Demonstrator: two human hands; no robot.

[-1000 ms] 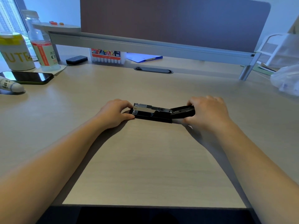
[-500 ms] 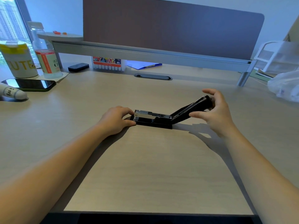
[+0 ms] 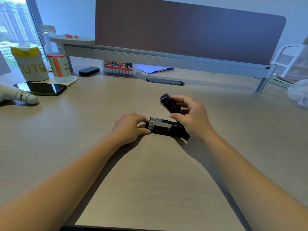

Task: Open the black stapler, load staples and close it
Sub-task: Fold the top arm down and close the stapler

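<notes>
The black stapler lies on the wooden desk in the middle of the head view. Its metal staple channel is exposed and points left. My left hand pins the stapler's front end down with thumb and fingers. My right hand grips the black top cover, which stands tilted up and leans back over the channel. Whether staples sit in the channel is too small to tell.
At the far left stand a yellow-lidded cup, a water bottle, a phone and a white tube. A marker box, a blue folder and a cable grommet lie below the divider panel. A plastic bag sits at right.
My right hand has swung the top cover from flat on the desk at the right, up and over toward the channel. The left hand stays on the front end.
</notes>
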